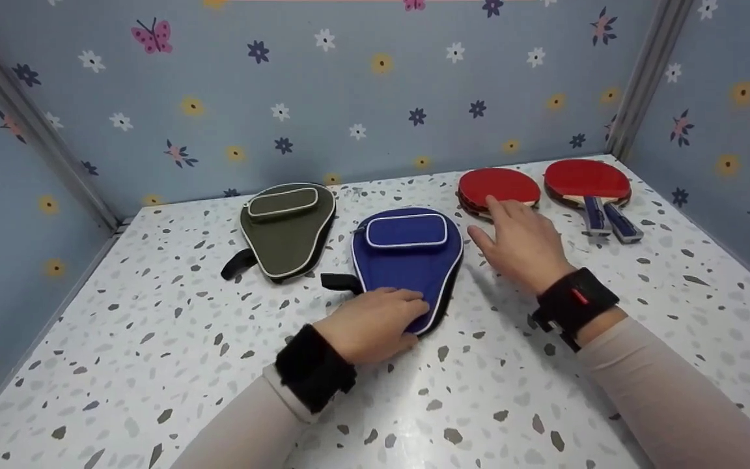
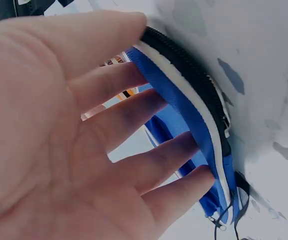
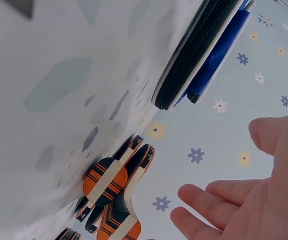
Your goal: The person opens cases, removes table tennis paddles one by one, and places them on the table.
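A blue table tennis paddle case [image 1: 401, 264] with white piping lies on the speckled table, its narrow end toward me. My left hand [image 1: 378, 324] rests on that narrow end. In the left wrist view its straight fingers touch the blue fabric beside the black zipper edge [image 2: 189, 65]. My right hand [image 1: 523, 244] holds nothing, fingers extended, just in front of a stack of red table tennis paddles [image 1: 500, 187]; it overlaps their near side in the head view. The right wrist view shows paddle handles [image 3: 105, 181] with orange and black stripes beyond the fingertips.
An olive green paddle case [image 1: 290, 228] with a black strap lies left of the blue one. At the far right, another pair of red paddles [image 1: 586, 179] has blue-grey handles pointing toward me. Flower-patterned panels [image 1: 362, 91] enclose the table's back and sides.
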A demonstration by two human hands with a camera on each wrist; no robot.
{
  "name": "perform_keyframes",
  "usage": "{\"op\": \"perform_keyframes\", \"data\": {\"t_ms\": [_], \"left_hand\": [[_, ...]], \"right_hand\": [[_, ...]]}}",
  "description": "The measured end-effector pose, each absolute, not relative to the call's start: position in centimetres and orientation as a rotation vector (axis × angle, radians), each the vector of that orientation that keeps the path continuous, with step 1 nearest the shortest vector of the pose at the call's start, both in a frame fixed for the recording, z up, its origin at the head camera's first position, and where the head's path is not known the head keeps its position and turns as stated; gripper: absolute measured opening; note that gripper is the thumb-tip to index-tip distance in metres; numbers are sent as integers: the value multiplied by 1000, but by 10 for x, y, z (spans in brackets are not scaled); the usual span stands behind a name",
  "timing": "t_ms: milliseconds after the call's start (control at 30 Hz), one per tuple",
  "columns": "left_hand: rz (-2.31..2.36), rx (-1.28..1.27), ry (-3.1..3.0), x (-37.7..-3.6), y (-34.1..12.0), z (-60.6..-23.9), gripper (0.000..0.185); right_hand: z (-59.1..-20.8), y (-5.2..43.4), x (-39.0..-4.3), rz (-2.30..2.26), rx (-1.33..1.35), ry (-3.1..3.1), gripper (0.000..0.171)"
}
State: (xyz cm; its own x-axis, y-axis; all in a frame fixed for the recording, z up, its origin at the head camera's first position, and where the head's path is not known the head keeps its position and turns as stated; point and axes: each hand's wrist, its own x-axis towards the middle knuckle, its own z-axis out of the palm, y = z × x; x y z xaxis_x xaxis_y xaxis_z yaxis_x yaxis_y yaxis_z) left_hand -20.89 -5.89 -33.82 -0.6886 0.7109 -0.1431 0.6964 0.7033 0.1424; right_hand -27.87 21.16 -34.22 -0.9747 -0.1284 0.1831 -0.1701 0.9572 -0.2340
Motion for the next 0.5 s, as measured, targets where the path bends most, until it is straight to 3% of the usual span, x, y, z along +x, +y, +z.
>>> {"op": "perform_keyframes", "data": {"t_ms": [233,500], "left_hand": [[118,1168,2759,-216,-54,-341,53],[111,1088,2803,-246,-49,-346,53]], "right_hand": [[-346,209,-279,315,243,-2975,79],[-346,206,-277,276,272,-2993,80]]}}
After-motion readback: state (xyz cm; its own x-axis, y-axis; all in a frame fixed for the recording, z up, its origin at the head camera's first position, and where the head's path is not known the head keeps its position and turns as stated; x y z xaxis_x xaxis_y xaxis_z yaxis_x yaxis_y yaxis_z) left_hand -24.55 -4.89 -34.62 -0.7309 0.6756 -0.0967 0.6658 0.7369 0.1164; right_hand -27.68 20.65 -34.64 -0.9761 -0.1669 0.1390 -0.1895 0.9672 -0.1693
